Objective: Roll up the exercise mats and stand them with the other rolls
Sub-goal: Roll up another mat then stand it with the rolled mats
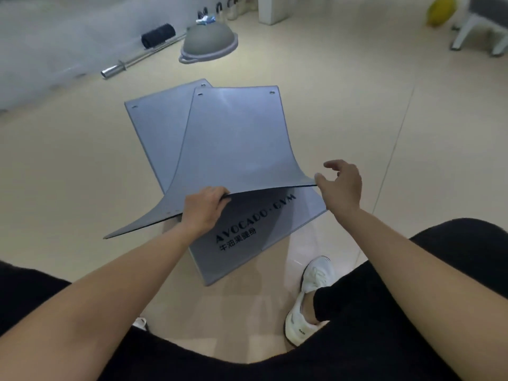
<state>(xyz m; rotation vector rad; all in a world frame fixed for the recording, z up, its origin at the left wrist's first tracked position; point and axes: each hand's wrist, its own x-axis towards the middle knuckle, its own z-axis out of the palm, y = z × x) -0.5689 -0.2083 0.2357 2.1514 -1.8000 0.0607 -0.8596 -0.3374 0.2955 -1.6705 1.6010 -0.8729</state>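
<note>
Looked down on a beige gym floor (357,133) with two grey-blue exercise mats lying near its middle, both unrolled. Had the upper mat (236,138) skewed across the lower mat (154,127), far end down flat and near edge lifted clear, bowed between the hands. Read "AVOCADO GYM" printed on the lower mat's near end, exposed beneath that lifted edge. Noted a grey balance dome (209,41), a barbell (143,55) and a black foam roller (158,35) by the far wall, with kettlebells (233,8) beyond, all well apart from the mats. Gripped the lifted edge with the left hand (202,209), fingers curled over the top, thumb hidden beneath. Had the right hand (342,185) at the edge's right corner, thumb touching the rim, fingers loose and spread above, apparently pinching nothing. Spotted one white shoe (302,306) on the floor near the lower mat's closest corner. Judged the task barely begun: no turn rolled into either mat, no finished rolls anywhere in view, so rolling both and standing them with the others left to do.
</note>
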